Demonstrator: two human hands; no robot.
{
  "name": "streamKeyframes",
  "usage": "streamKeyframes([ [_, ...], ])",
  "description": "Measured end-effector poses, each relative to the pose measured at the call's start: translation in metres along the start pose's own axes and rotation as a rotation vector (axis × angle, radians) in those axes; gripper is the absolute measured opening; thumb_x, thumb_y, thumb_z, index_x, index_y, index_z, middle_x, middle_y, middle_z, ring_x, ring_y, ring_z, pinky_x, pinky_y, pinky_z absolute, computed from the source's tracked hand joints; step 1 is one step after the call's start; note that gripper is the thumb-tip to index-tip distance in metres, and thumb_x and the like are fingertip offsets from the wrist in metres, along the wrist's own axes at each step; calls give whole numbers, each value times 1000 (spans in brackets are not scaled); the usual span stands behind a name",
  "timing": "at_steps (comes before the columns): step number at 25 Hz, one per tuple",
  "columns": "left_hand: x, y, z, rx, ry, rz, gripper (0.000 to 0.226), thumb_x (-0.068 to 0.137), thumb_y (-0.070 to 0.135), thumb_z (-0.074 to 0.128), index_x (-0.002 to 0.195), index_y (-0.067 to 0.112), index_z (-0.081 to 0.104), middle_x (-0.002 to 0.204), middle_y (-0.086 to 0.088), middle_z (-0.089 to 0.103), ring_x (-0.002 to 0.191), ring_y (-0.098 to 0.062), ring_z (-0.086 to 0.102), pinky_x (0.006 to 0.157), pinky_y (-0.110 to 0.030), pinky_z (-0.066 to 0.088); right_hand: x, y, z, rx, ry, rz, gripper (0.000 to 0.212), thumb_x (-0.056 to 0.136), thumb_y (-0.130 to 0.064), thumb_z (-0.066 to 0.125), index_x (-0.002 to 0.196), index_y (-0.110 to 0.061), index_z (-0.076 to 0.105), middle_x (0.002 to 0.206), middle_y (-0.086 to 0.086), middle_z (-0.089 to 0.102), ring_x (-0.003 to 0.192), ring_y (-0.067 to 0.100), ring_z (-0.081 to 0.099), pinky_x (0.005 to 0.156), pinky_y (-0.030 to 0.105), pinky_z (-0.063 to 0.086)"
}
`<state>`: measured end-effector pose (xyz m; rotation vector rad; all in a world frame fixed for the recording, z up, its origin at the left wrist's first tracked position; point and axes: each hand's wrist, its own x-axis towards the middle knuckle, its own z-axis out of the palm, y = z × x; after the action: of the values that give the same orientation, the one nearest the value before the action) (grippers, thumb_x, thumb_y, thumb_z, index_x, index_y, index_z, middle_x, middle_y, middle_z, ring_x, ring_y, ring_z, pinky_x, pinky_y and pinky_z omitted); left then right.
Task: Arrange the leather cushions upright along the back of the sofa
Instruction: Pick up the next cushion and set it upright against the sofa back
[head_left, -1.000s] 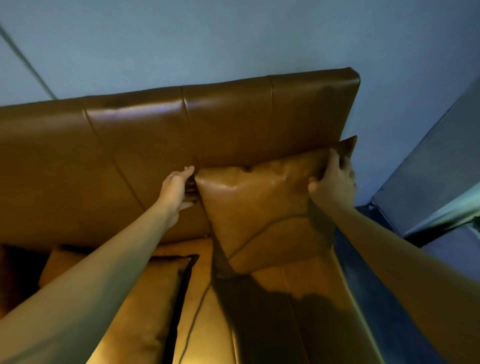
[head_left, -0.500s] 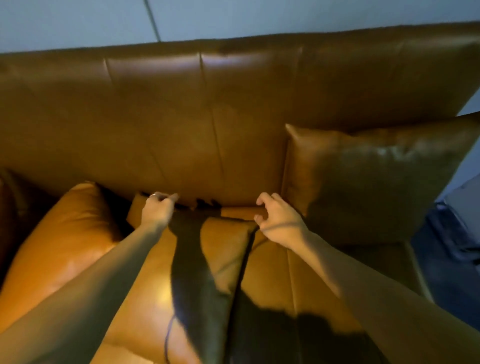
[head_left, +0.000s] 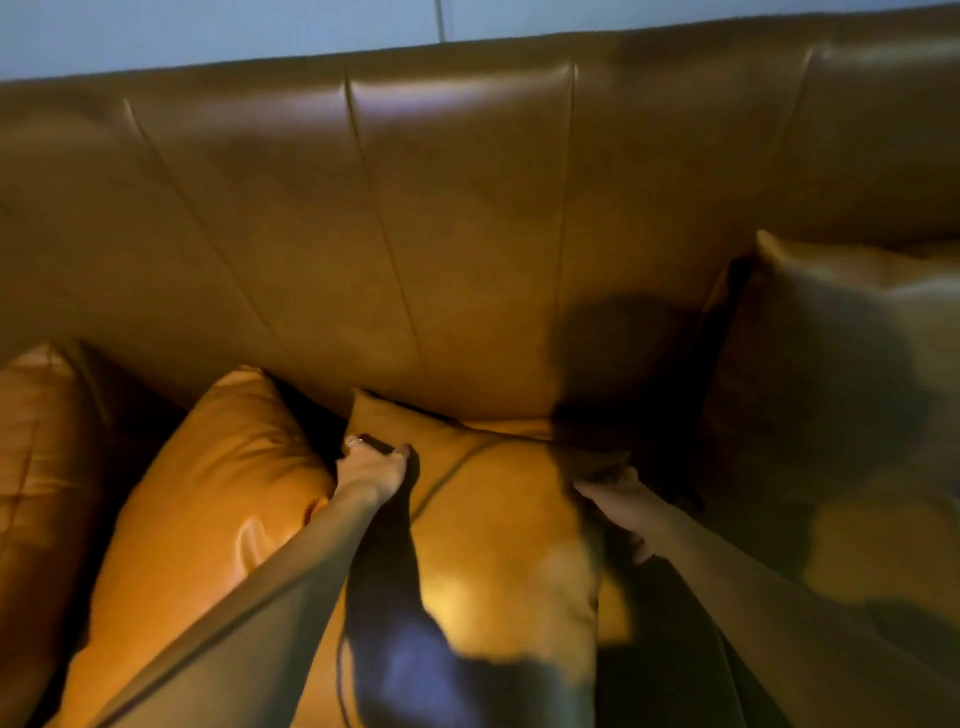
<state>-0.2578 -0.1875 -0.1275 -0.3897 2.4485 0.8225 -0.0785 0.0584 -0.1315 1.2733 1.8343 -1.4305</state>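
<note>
Tan sofa back (head_left: 467, 208) at twelve o'clock. Left hand (head_left: 371, 465) and right hand (head_left: 615, 501), seemingly gripping the flat cushion (head_left: 498, 540), should lift its corners evenly.

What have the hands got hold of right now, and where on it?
Both hands are on the flat middle cushion: the left hand at its top left corner, the right hand at its top right edge. The right grip is blurred and shadowed.

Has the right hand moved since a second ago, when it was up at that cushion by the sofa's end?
Yes. The right hand has come down the sofa backrest to seat level and now grips the flat middle cushion, left of the upright cushion.
</note>
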Motion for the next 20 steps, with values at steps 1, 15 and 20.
streamKeyframes([
  [1,5,-4,-5,-15,-8,-23,93,87,52,58,153,10,8,150,-23,33,133,-42,37,108,-44,34,4,0,3,35,-9,30,84,92,-56,56,154,-22,12,155,15,32,136,45,37,102,58,42],
  [15,28,-97,-43,-476,-336,-126,116,44,83,71,143,29,41,138,-3,52,119,-29,53,105,-47,38,14,-7,7,249,-33,-52,73,84,-37,74,145,-23,37,141,12,50,124,41,51,102,60,44],
  [20,24,-63,-69,-488,-232,-94,126,49,85,67,152,27,23,154,2,31,135,-24,40,109,-44,33,3,-43,15,357,74,-199,77,79,-33,79,143,-21,39,135,7,53,123,34,50,100,56,44],
])
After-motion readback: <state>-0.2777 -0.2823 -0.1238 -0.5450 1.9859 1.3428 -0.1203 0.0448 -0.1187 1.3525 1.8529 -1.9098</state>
